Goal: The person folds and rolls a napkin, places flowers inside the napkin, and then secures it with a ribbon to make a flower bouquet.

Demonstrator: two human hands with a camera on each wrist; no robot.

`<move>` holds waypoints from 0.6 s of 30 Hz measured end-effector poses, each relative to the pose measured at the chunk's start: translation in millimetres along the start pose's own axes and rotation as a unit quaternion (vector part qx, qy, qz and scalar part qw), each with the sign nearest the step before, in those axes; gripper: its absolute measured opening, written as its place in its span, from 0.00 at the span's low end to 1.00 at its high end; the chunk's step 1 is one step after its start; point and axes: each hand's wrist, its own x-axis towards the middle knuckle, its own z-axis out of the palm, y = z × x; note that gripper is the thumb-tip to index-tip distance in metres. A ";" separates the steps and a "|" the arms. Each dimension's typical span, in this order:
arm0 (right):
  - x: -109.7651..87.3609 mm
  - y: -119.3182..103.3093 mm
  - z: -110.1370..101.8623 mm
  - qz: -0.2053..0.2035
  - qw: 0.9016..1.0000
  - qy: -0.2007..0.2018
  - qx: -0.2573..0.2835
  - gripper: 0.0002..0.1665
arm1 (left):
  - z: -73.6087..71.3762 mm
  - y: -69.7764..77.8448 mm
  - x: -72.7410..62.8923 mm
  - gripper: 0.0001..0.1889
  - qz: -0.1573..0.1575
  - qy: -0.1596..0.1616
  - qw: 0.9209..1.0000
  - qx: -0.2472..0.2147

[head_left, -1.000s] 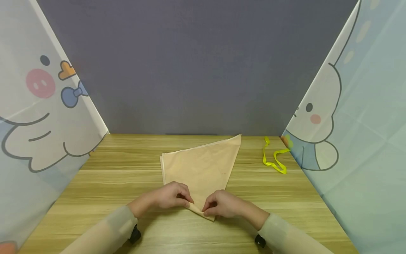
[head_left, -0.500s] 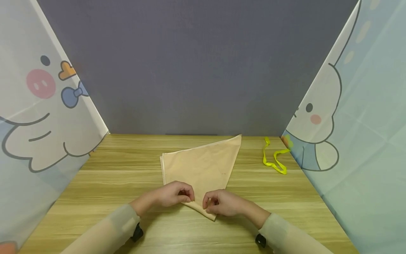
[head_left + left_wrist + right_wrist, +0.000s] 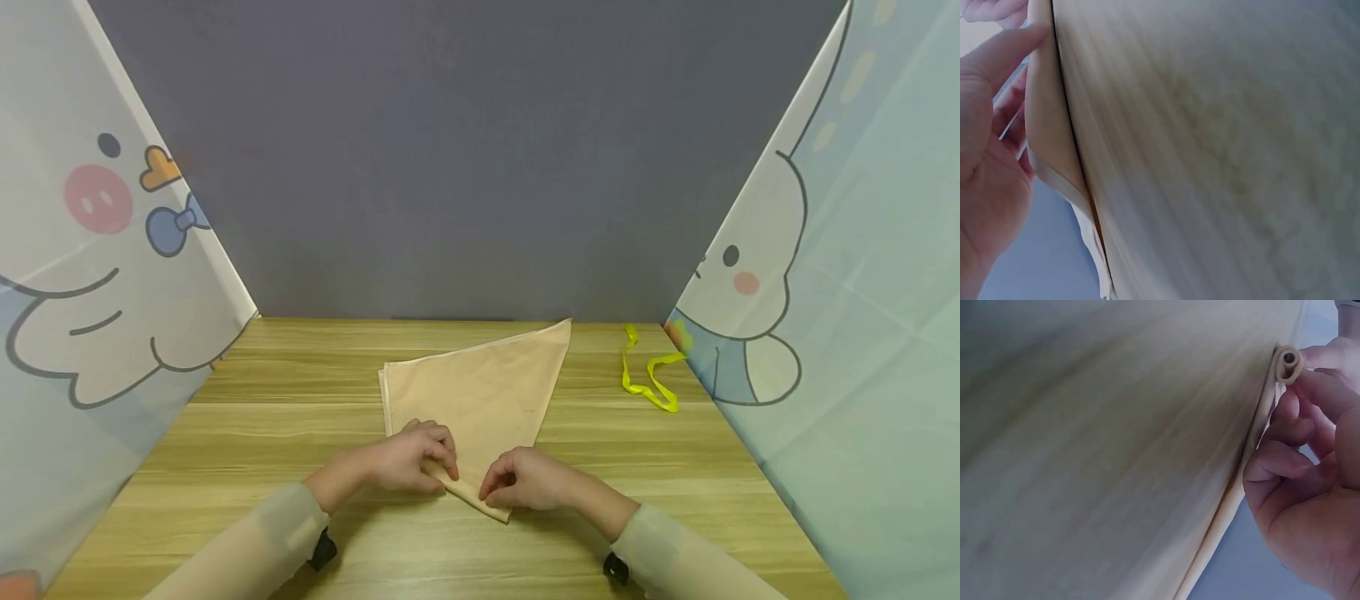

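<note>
A peach-coloured cloth (image 3: 480,392) lies on the wooden table, folded in layers, one pointed corner reaching to the back right. Its near edge is turned up into a narrow roll (image 3: 468,495). My left hand (image 3: 408,460) pinches this roll toward its left part, with the thumb on the near side in the left wrist view, where the cloth (image 3: 1054,125) widens into loose layers. My right hand (image 3: 531,479) pinches the roll close to its right end. The right wrist view shows that end as a coil (image 3: 1282,374) with a small dark hole, thumb and fingers against it.
A crumpled yellow ribbon (image 3: 648,388) lies at the back right of the wooden table (image 3: 300,400). A grey panel (image 3: 465,167) stands behind the table. Cartoon-printed curtains (image 3: 112,300) hang on both sides.
The left hand's fingers have shifted slightly along the rolled edge, its thumb drawing back a little. The right hand stays almost in place. Cloth and ribbon lie where they were.
</note>
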 end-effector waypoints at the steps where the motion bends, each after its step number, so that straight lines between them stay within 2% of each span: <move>1: 0.1 -1.4 0.4 -0.004 1.000 0.003 -0.010 0.02 | 0.3 0.7 -0.1 0.09 0.006 0.006 1.000 0.014; 3: 0.0 -5.4 2.0 -0.004 1.000 0.011 -0.025 0.01 | 0.2 2.5 0.3 0.09 0.019 0.016 0.999 0.031; 5: 0.1 -9.6 4.4 -0.001 0.999 0.017 -0.040 0.04 | 0.1 3.1 0.4 0.09 0.020 0.016 0.999 0.031; 12: 0.6 -15.9 10.7 0.013 0.996 0.013 -0.086 0.15 | 0.8 1.2 0.9 0.07 -0.011 -0.004 1.000 -0.004; 18: -3.5 -15.7 10.4 0.000 0.992 0.005 -0.124 0.15 | 4.4 1.7 1.9 0.06 -0.004 -0.013 1.000 -0.024</move>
